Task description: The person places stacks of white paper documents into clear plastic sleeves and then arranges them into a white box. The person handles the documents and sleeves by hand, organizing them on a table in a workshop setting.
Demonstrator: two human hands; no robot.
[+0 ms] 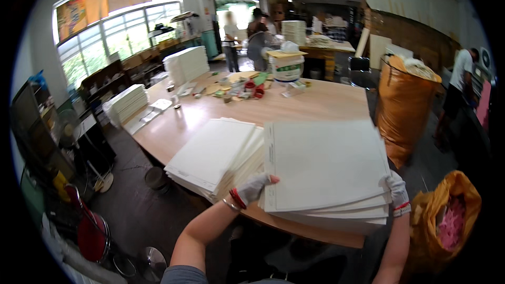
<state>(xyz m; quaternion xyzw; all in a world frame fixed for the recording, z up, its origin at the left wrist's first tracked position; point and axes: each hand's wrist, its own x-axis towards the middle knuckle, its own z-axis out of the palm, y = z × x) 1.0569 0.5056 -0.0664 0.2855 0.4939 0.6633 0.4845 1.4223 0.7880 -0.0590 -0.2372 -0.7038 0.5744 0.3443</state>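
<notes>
In front of me on the table is a thick stack of large white printed sheets [326,165], its lower layers fanned unevenly at the near right. My left hand [256,188], in a pale fingerless glove with a red cuff, grips the stack's left edge, thumb on top and the other fingers mostly hidden. At the right edge my right hand [397,189], gloved the same way, is closed against the sheets, its fingertips partly hidden. Just left of my left hand lies a second stack of white sheets [213,150], skewed along its right side.
The wooden table [326,100] holds scattered scraps [236,87], a white bucket [285,67] and a tall white stack [187,64]. Orange sacks [402,105] stand to the right. A red chair [93,236] and a fan [67,126] are at left. Several people are farther off.
</notes>
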